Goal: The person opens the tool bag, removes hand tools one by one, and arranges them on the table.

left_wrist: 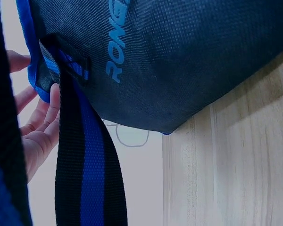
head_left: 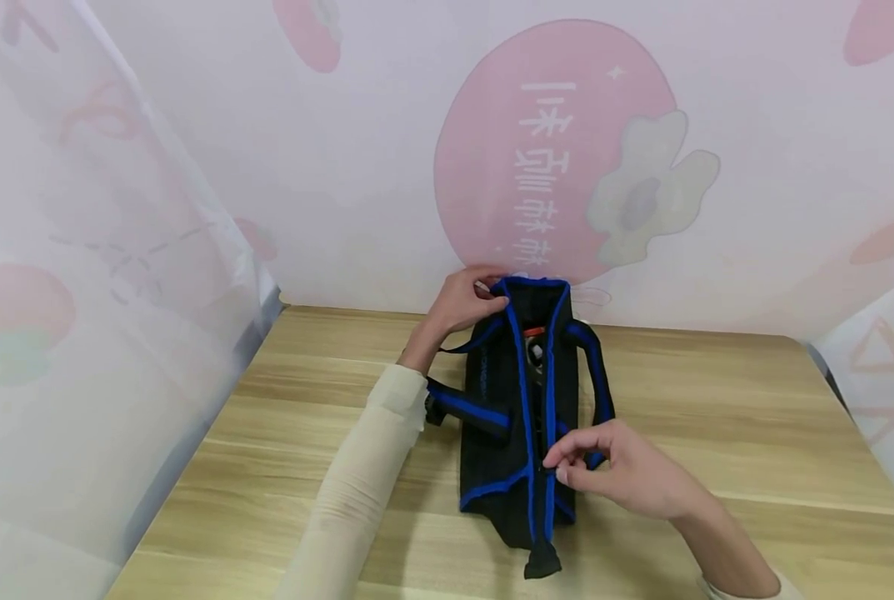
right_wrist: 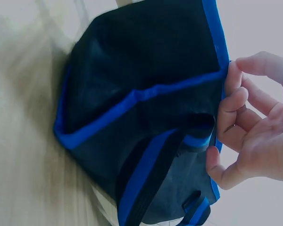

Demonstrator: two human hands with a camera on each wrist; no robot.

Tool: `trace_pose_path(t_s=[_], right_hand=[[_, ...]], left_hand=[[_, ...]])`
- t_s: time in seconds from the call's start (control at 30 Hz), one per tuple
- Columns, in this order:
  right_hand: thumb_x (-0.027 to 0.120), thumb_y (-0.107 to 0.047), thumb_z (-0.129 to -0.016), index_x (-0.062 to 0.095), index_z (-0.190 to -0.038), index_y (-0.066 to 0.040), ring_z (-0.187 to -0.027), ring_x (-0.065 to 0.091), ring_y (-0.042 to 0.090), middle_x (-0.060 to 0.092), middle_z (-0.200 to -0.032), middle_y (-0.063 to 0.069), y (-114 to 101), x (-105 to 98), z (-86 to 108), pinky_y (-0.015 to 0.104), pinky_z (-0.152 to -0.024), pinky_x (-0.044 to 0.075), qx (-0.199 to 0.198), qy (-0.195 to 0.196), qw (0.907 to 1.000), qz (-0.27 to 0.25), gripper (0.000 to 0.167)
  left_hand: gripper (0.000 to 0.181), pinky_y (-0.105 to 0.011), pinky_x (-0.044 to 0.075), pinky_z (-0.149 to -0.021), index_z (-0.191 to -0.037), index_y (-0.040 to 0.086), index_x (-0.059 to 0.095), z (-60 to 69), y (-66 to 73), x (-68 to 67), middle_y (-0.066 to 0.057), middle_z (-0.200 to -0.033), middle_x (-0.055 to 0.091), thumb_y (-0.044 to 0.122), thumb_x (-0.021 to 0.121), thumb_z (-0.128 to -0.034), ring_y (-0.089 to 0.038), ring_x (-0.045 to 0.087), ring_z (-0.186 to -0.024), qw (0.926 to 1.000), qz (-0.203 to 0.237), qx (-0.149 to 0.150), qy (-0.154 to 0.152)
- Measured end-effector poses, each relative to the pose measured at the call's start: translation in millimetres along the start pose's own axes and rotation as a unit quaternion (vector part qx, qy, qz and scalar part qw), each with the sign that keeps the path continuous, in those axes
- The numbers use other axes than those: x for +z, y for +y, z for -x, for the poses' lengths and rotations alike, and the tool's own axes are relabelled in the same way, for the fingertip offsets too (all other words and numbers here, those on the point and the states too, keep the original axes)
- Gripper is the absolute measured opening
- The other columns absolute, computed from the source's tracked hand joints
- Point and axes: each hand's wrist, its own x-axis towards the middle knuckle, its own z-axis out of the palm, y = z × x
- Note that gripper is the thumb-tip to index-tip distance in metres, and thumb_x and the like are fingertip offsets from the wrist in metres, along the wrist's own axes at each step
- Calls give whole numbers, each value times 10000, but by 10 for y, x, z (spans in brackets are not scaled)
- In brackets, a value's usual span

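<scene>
A black fabric bag [head_left: 491, 475] with blue trim stands on the table, its long top opening partly apart. Inside the gap, a red and silvery object [head_left: 535, 350] shows; its kind is unclear. At the bag's far end my left hand [head_left: 465, 298] grips the blue-edged rim, thumb on the near side and fingers beyond; the left wrist view shows these fingers [left_wrist: 40, 120] behind a strap. Toward the near end, my right hand [head_left: 626, 471] pinches the zipper pull at the opening's edge between thumb and index finger. The pull itself is mostly hidden by the fingertips.
Black-and-blue carry straps [head_left: 467, 407] hang out on both sides of the bag, one beside my left forearm. A black end tab [head_left: 542, 560] sticks out toward me. The wooden table [head_left: 716, 400] meets a printed cloth backdrop [head_left: 372, 167] behind the bag.
</scene>
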Motion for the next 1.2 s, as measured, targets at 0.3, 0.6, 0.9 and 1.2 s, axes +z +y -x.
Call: trace_pose_path(t_s=[0.3,0.6,0.9,1.2], right_hand=[[692,-178,-1055,800,-1112,-162,-867,641,111,716,-916,-28,-36,110,154,252,-809,524,36,-46,9999,83,124],[672,-144,-1062,795,-1136,-138,-888,634,82,718,-946,-5,-83,159,216,257,-802,532,-119,-272,9995,-110,143],[682,-170,-1062,760,-1211,-179,-958,665,127,739,-1043,-5,-156,1,152,268,-857,552,-125,394,9985,371,169],[694,-221,-1061,585,-1495,-59,-1227,650,293,666,-1410,160,-111,-205,-168,295,-997,576,151,1517,9847,847,475]], left_hand=[[493,-420,619,-979,-1438,138,694,23,1,-9,-128,-1327,695,268,766,-967,-283,743,-1102,10000,1,-32,-69],[481,-428,620,-974,-1424,134,701,20,58,-27,-128,-1329,696,265,773,-967,-284,735,-1097,10000,61,22,-26],[592,-472,593,-1004,-1533,65,585,188,205,-14,-187,-1544,535,276,747,-1005,-345,684,-1180,9990,-329,256,-152],[785,-546,415,-1245,-1621,77,469,669,539,47,-195,-1700,370,443,744,-983,-379,438,-1538,9961,-848,-159,-159]])
